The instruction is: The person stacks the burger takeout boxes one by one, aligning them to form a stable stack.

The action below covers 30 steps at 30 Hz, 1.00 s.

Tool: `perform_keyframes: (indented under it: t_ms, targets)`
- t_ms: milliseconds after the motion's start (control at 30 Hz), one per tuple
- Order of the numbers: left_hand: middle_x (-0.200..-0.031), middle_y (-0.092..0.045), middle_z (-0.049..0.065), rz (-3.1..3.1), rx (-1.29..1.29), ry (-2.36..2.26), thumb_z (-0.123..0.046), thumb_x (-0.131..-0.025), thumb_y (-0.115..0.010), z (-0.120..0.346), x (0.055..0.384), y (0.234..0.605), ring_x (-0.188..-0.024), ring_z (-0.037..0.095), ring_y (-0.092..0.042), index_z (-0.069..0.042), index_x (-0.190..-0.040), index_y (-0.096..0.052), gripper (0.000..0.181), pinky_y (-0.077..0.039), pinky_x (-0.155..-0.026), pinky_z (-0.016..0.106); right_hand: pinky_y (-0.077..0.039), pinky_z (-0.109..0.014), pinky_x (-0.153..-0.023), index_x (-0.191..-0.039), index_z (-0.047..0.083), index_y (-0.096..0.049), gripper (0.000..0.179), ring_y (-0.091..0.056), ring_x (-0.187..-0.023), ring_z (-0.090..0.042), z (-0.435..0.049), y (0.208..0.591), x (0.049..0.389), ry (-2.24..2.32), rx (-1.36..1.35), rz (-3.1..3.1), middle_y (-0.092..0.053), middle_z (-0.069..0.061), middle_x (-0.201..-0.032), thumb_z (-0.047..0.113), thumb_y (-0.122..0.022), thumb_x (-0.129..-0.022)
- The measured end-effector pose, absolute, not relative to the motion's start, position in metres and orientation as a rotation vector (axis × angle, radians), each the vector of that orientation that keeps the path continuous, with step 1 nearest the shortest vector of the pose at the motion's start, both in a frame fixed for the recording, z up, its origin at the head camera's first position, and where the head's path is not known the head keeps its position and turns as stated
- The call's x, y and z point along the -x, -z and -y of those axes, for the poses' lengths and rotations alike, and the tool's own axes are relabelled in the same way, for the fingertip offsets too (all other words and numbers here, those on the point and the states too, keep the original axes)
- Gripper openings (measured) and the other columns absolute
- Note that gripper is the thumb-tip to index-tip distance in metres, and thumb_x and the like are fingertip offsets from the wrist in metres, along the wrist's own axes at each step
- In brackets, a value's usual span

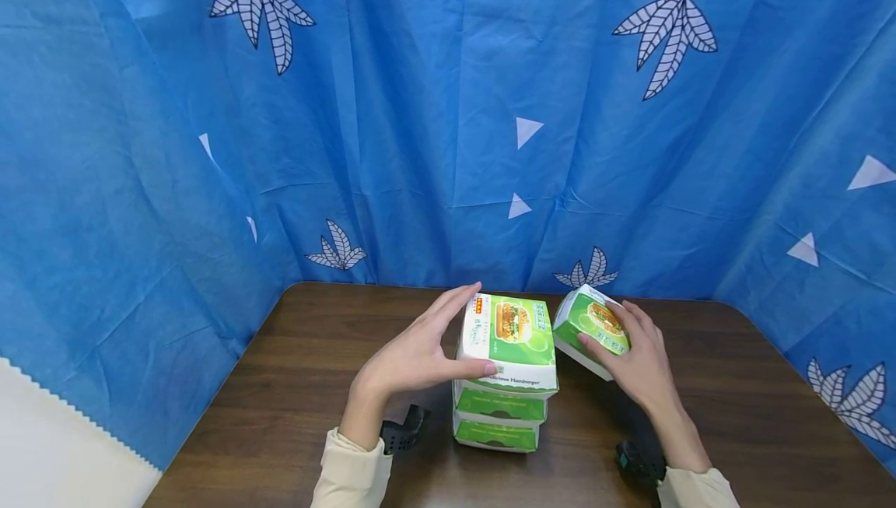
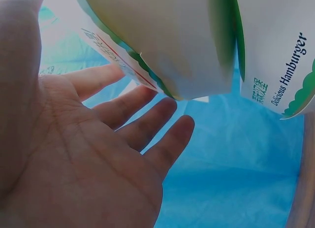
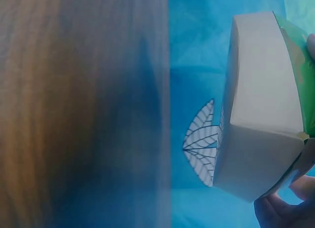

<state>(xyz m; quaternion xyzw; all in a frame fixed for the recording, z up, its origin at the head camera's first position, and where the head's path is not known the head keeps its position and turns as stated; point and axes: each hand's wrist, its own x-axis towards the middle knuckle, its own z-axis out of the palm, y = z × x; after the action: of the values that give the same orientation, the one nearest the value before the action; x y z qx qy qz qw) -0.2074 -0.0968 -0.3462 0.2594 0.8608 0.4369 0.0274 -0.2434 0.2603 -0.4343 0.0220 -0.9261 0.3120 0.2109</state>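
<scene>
A stack of green-and-white hamburger boxes stands on the table. On top lies a box with a burger picture, its sides seen close up in the left wrist view. My left hand spans the left side of this top box, thumb along the near edge and fingers toward the far corner. In the left wrist view the fingers look fairly straight and the palm faces the stack. Right of the stack, my right hand grips another hamburger box, tilted. In the right wrist view this box appears raised above the table.
The dark wooden table extends on both sides of the stack. A blue patterned curtain hangs behind and around it. Black wrist straps show at both wrists. White cloth lies at the lower left.
</scene>
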Motion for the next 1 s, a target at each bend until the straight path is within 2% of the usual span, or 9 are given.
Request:
perform_keyframes:
  t_ms: [400,1000]
  targets:
    - [-0.165,-0.028,-0.017,-2.654,-0.792,-1.353,-0.058,-0.078,-0.084,0.097,0.207,0.346,-0.149,0.013,-0.032,-0.043,-0.161,-0.026,0.103,-0.037,-0.117,0.057,-0.032,-0.074,-0.1,-0.149,0.005,-0.052,0.081,-0.031,-0.138,-0.056,-0.256,0.408,0.234,-0.873,-0.08,2.477,-0.037,-0.028,-0.156,0.043,-0.083,-0.084]
    - [-0.165,-0.027,-0.017,-2.639,-0.792,-1.363,-0.058,-0.079,-0.083,0.096,0.207,0.345,-0.149,0.014,-0.032,-0.043,-0.161,-0.026,0.101,-0.037,-0.117,0.058,-0.032,-0.072,-0.099,-0.146,0.007,-0.057,0.081,-0.034,-0.138,-0.055,-0.25,0.386,0.221,-0.845,-0.108,2.322,-0.042,-0.026,-0.155,0.033,-0.09,-0.076]
